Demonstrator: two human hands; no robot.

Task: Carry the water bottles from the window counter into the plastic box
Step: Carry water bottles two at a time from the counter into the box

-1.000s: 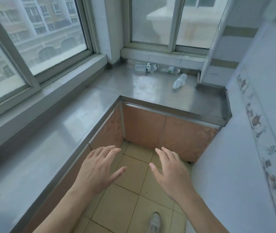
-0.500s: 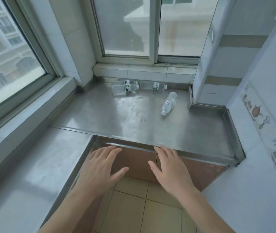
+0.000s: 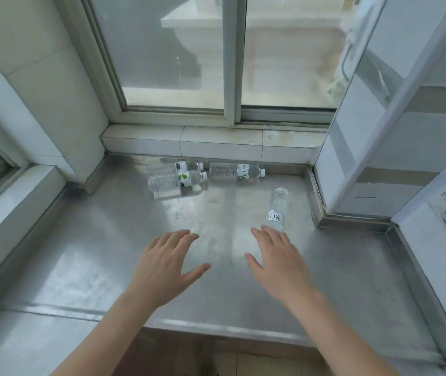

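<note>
Both my hands hover over the tabletop (image 3: pixel 94 261), palms down, fingers spread wide, holding nothing. Left hand (image 3: pixel 166 267) and right hand (image 3: pixel 276 263) sit side by side, a gap between them.

Four bottles, all lying down. Near bottle (image 3: pixel 276 208) lies just ahead of my right hand, its lower end right at my right fingertips (image 3: pixel 266 230); contact or a sliver of gap, I cannot tell. Its long axis runs almost straight away from me, tipped slightly right at the far end. Cap end hidden behind my fingers, I judge.

The rest are farther off, by the tiled sill (image 3: pixel 216 142): a pair of bottles (image 3: pixel 173 177) ahead of my left hand, touching, long axes running left-right, and one bottle (image 3: pixel 234 170) just right of them, same axis, between the lines of my two hands.

Right hand is clearly nearer to the near bottle. My judgement: grab it first, wrapping across the barrel from above. Left goes for the pair. Smooth round bottles on steel may roll if nudged.

Plastic box not in view.
</note>
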